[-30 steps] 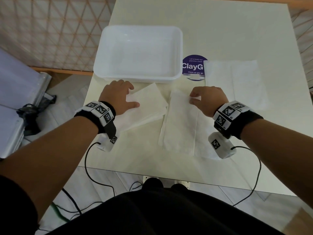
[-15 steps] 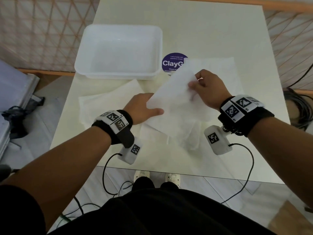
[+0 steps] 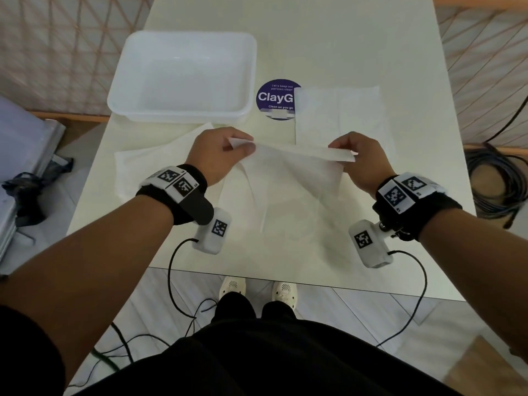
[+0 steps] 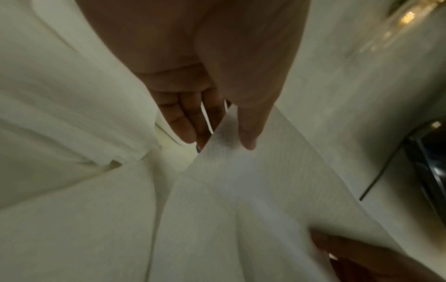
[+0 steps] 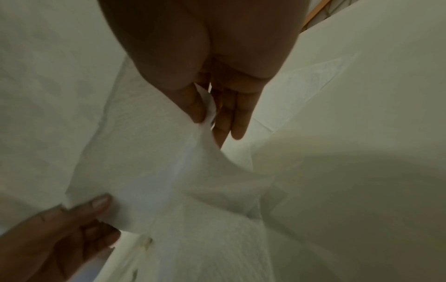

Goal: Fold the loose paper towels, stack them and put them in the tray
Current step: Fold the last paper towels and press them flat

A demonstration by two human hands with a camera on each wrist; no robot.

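Observation:
Both hands hold one white paper towel (image 3: 291, 178) up over the table, stretched between them. My left hand (image 3: 220, 155) pinches its far left corner between thumb and fingers (image 4: 246, 133). My right hand (image 3: 360, 158) pinches the far right corner (image 5: 207, 112). The towel hangs from that raised edge towards me, its lower part near the table. A folded towel (image 3: 154, 167) lies flat at the left, below the tray. Another unfolded towel (image 3: 340, 112) lies at the back right. The white plastic tray (image 3: 120, 92) stands at the back left with nothing in it.
A round purple "ClayG" sticker (image 3: 274, 95) is on the white table (image 3: 328, 38) between tray and back-right towel. Coiled black cable (image 3: 497, 181) lies on the floor right of the table. A lattice screen stands behind. The table's near edge is just below my wrists.
My right hand lifted the middle towel off the table. My left hand left the folded towel, came across and took the towel's other corner. The towel is now spread between both hands.

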